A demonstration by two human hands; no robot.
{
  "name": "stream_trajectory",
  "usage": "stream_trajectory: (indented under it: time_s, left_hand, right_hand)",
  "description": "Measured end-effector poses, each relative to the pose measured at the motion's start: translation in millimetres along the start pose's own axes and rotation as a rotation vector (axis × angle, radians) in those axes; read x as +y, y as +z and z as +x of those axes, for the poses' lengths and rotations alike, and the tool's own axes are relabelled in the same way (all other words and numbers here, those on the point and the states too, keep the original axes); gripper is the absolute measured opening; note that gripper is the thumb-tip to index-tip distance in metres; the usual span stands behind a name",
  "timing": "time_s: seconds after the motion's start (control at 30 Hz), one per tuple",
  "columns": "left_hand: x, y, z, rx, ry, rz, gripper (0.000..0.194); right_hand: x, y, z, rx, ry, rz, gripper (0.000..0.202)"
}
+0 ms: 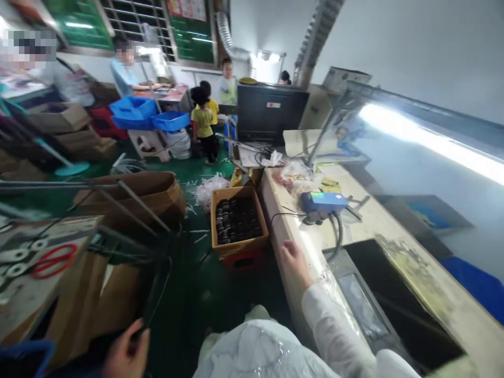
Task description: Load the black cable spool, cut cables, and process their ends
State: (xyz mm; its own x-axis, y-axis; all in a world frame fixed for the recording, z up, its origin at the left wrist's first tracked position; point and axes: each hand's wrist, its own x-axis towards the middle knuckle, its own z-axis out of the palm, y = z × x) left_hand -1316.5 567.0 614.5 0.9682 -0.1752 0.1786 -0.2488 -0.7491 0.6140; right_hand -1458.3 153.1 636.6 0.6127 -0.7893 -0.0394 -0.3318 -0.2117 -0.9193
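Low at the left, my left hand (pixel 129 350) is curled, smeared by motion, around something dark that I cannot make out. It is beside an open cardboard box (pixel 86 299). My right hand (pixel 295 264) is held over the near edge of the long workbench (pixel 275 191), its fingers curled in and nothing visible in them. Whether it touches the bench, I cannot tell. Beyond it on the bench sits a blue box-shaped device (pixel 325 202) with a thick dark cable. A grey framed panel (pixel 364 304) lies next to my right forearm.
On the floor ahead stands a carton (pixel 241 247) of black round pieces. Red-handled scissors (pixel 54 261) and white rolls lie on the left table (pixel 74 226). Blue bins (pixel 171 121) and a dark monitor (pixel 271 113) are farther off. Several people are at the back, two in yellow tops (pixel 203 123).
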Motion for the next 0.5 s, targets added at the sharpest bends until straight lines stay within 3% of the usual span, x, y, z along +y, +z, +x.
stream_trajectory:
  time_s: [0.1,0.23,0.33,0.5]
  left_hand:
    - [39,48.9,-9,-0.221,0.115,-0.230,0.034]
    - [105,104.4,-2,-0.496,0.255,-0.340,0.032]
    - [134,121.1,4,-0.592,0.331,-0.343,0.031]
    - [141,133.3,17,-0.673,0.351,-0.350,0.031]
  right_hand:
    - [20,-49,39,0.311,0.084,0.036,0.047]
    - [37,-81,86,0.411,0.108,-0.013,0.060]
    - [40,-81,109,0.430,0.116,-0.045,0.064]
    - [45,-71,120,0.481,0.108,-0.094,0.055]
